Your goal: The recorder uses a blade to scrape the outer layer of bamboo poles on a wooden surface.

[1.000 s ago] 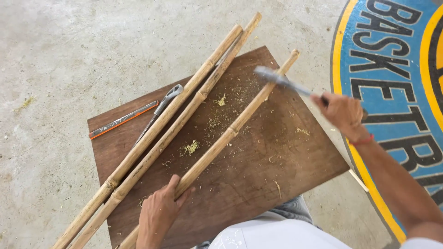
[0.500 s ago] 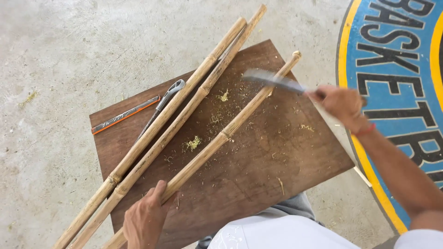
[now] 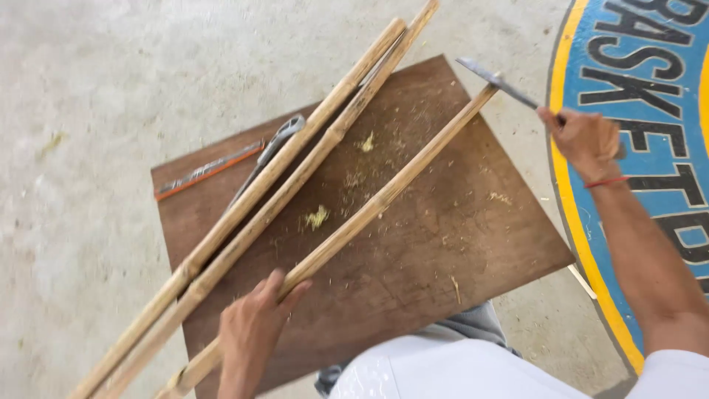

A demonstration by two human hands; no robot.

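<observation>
L hand point(image 3: 255, 325) pins cane point(image 3: 369, 210) on board point(image 3: 458, 244); R hand point(image 3: 587, 137) fist-closed on knife point(image 3: 498, 83) at cane tip. Trimming step; next needs a controlled cut.

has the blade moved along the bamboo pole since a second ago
Yes. The blade in the right hand has slid outward to the far tip of the bamboo pole, nearer the brown board's far corner.

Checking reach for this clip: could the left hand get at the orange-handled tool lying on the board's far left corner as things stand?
Probably yes. The left hand rests on the near bamboo pole; the orange-handled tool lies uncovered on the board. Only the two other bamboo poles lie between, low enough to reach over.
</observation>
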